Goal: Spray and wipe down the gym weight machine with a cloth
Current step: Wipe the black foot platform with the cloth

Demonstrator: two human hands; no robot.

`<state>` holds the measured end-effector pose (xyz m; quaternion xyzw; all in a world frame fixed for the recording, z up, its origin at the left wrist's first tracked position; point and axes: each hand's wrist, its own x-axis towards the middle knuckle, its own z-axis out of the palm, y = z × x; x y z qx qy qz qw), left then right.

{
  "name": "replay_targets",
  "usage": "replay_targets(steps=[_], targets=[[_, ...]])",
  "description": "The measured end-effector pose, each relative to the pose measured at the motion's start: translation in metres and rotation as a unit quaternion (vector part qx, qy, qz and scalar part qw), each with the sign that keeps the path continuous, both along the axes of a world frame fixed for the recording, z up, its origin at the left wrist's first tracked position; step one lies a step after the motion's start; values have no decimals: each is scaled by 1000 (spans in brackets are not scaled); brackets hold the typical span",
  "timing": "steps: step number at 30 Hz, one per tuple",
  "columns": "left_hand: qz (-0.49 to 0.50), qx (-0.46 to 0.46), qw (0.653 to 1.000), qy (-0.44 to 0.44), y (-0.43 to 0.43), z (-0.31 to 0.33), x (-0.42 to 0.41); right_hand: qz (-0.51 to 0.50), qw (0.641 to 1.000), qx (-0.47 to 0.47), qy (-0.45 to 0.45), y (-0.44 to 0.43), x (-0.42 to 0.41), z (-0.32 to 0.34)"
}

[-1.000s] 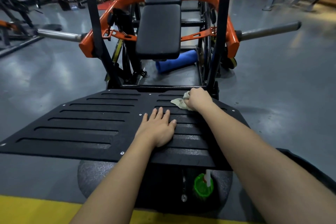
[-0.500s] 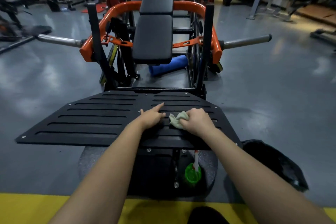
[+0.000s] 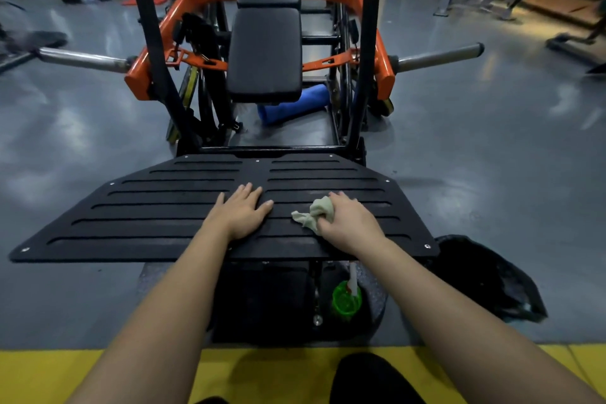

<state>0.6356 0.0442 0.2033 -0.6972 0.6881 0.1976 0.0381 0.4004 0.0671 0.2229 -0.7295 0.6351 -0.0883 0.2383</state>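
Weight machine, black slotted footplate [image 3: 157, 216]: a low platform in front of the padded backrest [image 3: 265, 52] and the orange frame [image 3: 139, 82]. Left hand [image 3: 241, 211]: flat on the plate near its middle, fingers straight and slightly spread, holding nothing. Right hand [image 3: 347, 223]: fingers curled round a bunched pale green cloth [image 3: 311, 215] and pressing it to the plate's right half, near the left hand. Green spray bottle [image 3: 347, 297]: on the floor under the plate's near edge, untouched. Black bag [image 3: 485, 279]: on the floor to the right. Likely risks: the wadded cloth meets little surface and may skip the slots. The braced left palm could slide if the plate is wet, and it covers a patch that may go unwiped. A knee or foot could tip the bottle.
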Motion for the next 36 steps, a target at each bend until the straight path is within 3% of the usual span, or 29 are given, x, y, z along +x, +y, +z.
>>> replay_targets(steps=[11,24,36], targets=[[-3,-8,1000,3,-7,-7,5,-68,997,17,36,-67,38,-13],[-3,-9,1000,7,-13,-11,7,-54,996,-46,57,-149,62,-23],[-6,-16,1000,-12,-13,-15,7,-23,995,-75,69,-158,60,-40]])
